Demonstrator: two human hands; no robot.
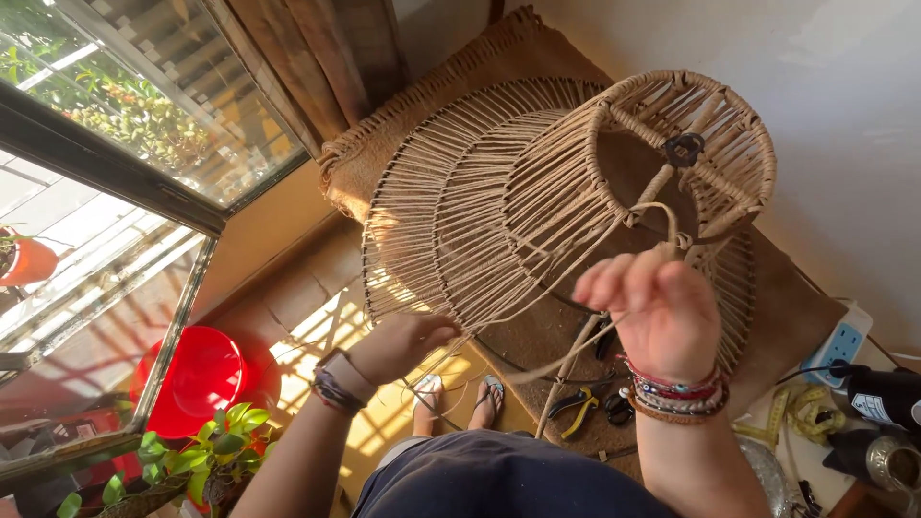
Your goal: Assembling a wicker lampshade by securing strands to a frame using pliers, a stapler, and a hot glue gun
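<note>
weaving step: right hand (662, 312) pinches the cord (614, 225) at 3 o'clock; left hand (408, 343) grips the lampshade frame (537, 182) rim; next calls for steady tension.

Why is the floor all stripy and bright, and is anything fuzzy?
In the head view, sunlight through the window throws bright stripes with dark bars between them on the floor; the woven cord lampshade glows on its left edge; the right hand, close to the camera, looks slightly soft; the edges curve like a fisheye.
</note>
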